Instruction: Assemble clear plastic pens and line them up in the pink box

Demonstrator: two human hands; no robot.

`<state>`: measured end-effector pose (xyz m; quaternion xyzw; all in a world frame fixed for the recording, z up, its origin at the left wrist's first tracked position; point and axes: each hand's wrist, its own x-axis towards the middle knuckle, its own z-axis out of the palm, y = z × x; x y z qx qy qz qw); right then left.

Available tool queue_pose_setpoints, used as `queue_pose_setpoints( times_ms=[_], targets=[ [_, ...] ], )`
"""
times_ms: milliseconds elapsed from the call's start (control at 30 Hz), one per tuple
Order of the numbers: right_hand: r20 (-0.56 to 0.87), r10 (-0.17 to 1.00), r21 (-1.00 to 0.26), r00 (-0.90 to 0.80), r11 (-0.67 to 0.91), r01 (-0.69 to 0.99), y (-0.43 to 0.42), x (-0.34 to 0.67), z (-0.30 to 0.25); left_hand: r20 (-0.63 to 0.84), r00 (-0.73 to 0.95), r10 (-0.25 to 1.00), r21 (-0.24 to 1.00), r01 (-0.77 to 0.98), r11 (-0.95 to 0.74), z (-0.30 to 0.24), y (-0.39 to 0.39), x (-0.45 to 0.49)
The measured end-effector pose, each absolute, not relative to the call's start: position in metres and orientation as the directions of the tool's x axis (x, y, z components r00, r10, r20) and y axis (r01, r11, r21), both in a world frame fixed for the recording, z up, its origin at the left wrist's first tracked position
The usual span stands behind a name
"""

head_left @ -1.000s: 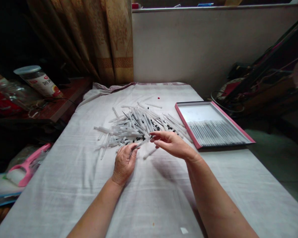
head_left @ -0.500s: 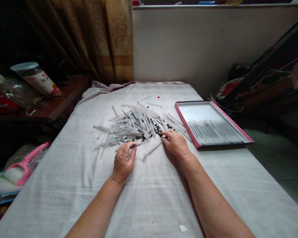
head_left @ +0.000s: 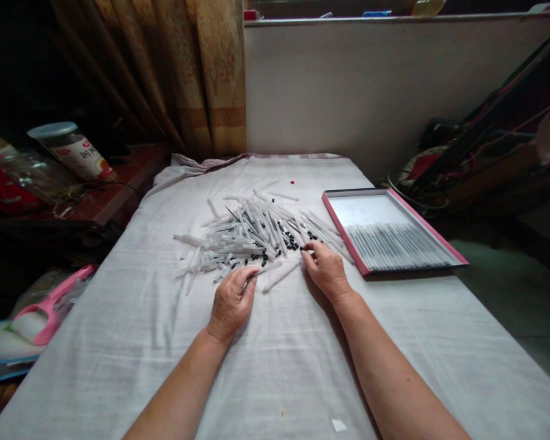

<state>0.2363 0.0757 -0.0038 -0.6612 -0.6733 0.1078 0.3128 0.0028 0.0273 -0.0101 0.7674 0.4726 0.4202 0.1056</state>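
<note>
My left hand is closed, thumb and fingers pinching one end of a slim translucent pen that points right. At the right edge of the pile, my right hand has thumb and forefinger drawn together on what looks like a small black pen cap, mostly hidden by the fingertips. Between both hands a loose clear pen tube lies on the cloth. Beyond them spreads a messy pile of clear pen tubes, dark refills among them. Several loose black caps lie along its near right side.
A shallow pink-edged box at right holds a row of pens. A small red piece lies behind the pile, a white scrap in front. Jars stand on a side table at left, above a pink-handled item.
My left hand has shifted slightly right, and the pen in it has come nearer the loose tube. My right hand has moved slightly right, away from the black caps.
</note>
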Motion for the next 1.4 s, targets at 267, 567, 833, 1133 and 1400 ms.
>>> queue_pose_setpoints(
  times_ms=[267,567,833,1133,1400],
  targets=[
    [0.140,0.987,-0.940,0.076,0.109,0.323,0.022,0.226,-0.006,0.531,0.323,0.783,0.469,0.657,-0.590,-0.007,0.023,0.005],
    [0.133,0.991,-0.956,0.025,0.122,0.268,0.019,0.219,-0.004,0.507,0.366,0.781,0.454,0.656,-0.603,-0.004,0.021,0.007],
    [0.142,0.990,-0.959,0.020,0.132,0.251,0.018,0.219,-0.002,0.476,0.378,0.794,0.456,0.666,-0.590,-0.003,0.021,0.007],
    [0.009,1.000,-0.994,0.014,0.008,0.105,0.019,0.218,0.000,0.456,0.381,0.804,0.468,0.666,-0.581,-0.003,0.020,0.007],
    [0.115,0.993,-0.962,-0.014,0.114,0.249,0.020,0.225,-0.003,0.460,0.397,0.795,0.450,0.667,-0.593,-0.004,0.021,0.006]
  ],
)
